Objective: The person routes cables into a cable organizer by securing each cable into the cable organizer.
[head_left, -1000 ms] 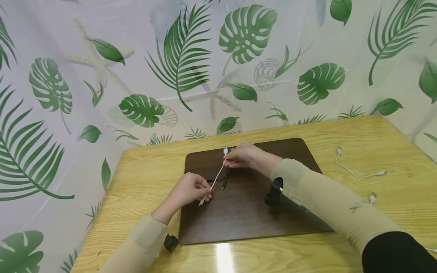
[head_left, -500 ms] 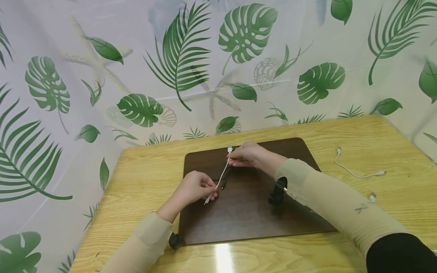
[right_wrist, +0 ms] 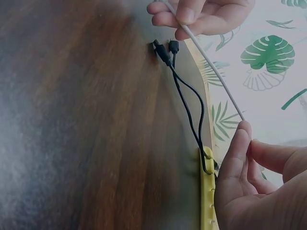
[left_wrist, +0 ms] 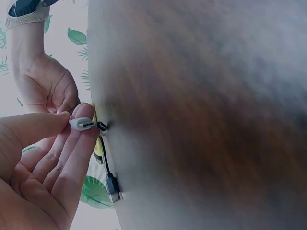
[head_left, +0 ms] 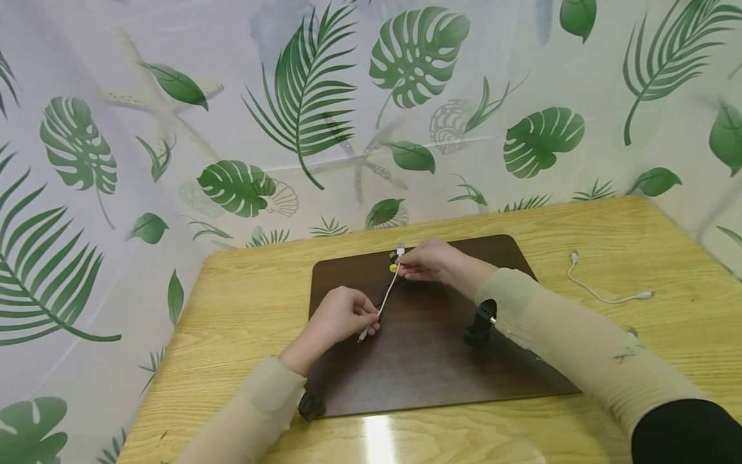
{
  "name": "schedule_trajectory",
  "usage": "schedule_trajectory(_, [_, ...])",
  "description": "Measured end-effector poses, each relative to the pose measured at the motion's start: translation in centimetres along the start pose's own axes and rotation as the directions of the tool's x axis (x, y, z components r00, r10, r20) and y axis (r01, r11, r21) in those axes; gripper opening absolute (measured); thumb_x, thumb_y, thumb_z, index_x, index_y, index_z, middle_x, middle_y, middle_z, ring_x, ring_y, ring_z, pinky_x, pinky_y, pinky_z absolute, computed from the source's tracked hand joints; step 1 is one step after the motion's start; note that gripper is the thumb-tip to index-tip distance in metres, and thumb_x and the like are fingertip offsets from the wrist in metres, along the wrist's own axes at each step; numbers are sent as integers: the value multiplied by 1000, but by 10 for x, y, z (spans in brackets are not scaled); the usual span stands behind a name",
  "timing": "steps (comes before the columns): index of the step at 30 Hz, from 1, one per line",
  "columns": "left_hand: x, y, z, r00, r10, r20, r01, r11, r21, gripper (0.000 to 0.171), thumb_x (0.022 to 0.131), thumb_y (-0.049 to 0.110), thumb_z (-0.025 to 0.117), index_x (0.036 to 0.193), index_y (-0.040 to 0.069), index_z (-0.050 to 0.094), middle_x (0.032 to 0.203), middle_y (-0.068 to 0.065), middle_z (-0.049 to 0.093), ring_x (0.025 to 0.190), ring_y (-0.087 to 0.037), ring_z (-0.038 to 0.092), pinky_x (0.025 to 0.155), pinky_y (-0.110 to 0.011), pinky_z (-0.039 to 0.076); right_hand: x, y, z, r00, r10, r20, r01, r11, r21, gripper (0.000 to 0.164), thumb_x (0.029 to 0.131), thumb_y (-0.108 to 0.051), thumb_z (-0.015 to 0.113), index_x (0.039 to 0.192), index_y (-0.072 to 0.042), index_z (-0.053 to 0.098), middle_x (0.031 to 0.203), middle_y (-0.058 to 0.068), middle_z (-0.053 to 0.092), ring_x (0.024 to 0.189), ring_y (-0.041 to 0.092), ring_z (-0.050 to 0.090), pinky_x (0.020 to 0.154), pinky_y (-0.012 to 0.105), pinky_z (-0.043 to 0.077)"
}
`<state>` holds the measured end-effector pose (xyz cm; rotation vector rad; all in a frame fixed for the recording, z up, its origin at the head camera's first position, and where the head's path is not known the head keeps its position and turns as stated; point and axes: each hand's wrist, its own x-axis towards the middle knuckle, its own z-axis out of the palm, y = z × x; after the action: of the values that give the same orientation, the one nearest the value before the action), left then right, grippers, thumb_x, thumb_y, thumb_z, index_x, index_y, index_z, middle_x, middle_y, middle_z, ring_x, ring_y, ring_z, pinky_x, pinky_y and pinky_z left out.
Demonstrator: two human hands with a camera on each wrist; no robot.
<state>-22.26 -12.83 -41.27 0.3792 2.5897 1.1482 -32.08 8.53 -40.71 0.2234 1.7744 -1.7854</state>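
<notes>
A short white USB cable (head_left: 389, 291) is stretched at a slant between both hands above a dark brown board. My left hand (head_left: 342, 314) pinches its lower end between thumb and fingers; the small white plug (left_wrist: 82, 124) sticks out past the fingertips in the left wrist view. My right hand (head_left: 433, 260) pinches the upper end just below the USB-A plug (head_left: 400, 249). Under the hands, a black cable (right_wrist: 186, 103) runs folded through a notched yellow strip (right_wrist: 207, 196) on the board, its two plugs lying loose. The right hand hides most of the strip in the head view.
The dark board (head_left: 429, 367) lies on a light wooden table (head_left: 249, 290). Another white cable (head_left: 603, 298) is at the right, and part of a further white plug (head_left: 632, 332) shows behind the right sleeve. A leaf-patterned sheet (head_left: 348, 129) hangs behind.
Both hands have shifted to the right with the white cable held between them. A yellow end of the strip now shows beside the right fingertips.
</notes>
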Motion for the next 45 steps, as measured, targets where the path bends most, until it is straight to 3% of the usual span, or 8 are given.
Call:
schedule_trajectory(7, [2, 6, 5, 999, 18, -29, -18, 1000, 14, 9, 96, 0, 74, 90, -1, 79, 80, -11, 81, 67, -14, 77, 53, -16, 48, -4, -2, -8, 1000, -17, 8, 17, 1000, -16, 18, 107, -2, 58, 92, 0, 69, 62, -2, 71, 55, 4, 69, 59, 16, 58])
schedule_trajectory(23, [14, 16, 19, 999, 43, 2, -43, 999, 29, 9, 98, 1, 72, 91, -1, 79, 82, -13, 81, 67, -16, 77, 53, -16, 49, -1, 0, -30, 1000, -15, -19, 15, 1000, -16, 18, 106, -2, 61, 91, 0, 71, 61, -2, 71, 55, 4, 70, 60, 16, 59])
schedule_trajectory(34, [26, 21, 23, 999, 49, 8, -49, 997, 67, 9, 96, 2, 74, 90, 1, 81, 79, -9, 81, 60, -7, 71, 53, -16, 48, 0, -1, -39, 999, -7, -54, 6, 1000, -8, 17, 104, 0, 64, 91, 1, 75, 62, -1, 73, 56, 4, 70, 60, 17, 59])
schedule_trajectory(38, [31, 22, 25, 999, 48, 12, -49, 996, 80, 8, 95, 4, 76, 89, 2, 81, 77, -8, 81, 59, -8, 71, 53, -16, 48, 2, -1, -39, 996, -21, -81, 19, 999, -33, 13, 103, 1, 64, 104, 8, 75, 63, -1, 73, 56, 4, 70, 60, 16, 59])
schedule_trajectory(42, [33, 23, 26, 998, 53, 17, -55, 994, 93, 9, 95, 5, 77, 88, 3, 82, 75, -7, 80, 56, -7, 69, 52, -17, 47, 6, 0, -37, 993, -56, -103, 46, 994, -100, 26, 103, 1, 65, 123, 17, 68, 63, -2, 72, 56, 3, 69, 60, 17, 59])
schedule_trajectory(45, [34, 23, 26, 999, 50, 18, -52, 994, 99, 10, 95, 6, 77, 87, 4, 82, 74, -7, 80, 54, -6, 66, 51, -17, 46, 9, -1, -36, 990, -80, -116, 62, 986, -155, 33, 102, 0, 66, 128, 20, 65, 62, -3, 71, 55, 3, 68, 61, 17, 59])
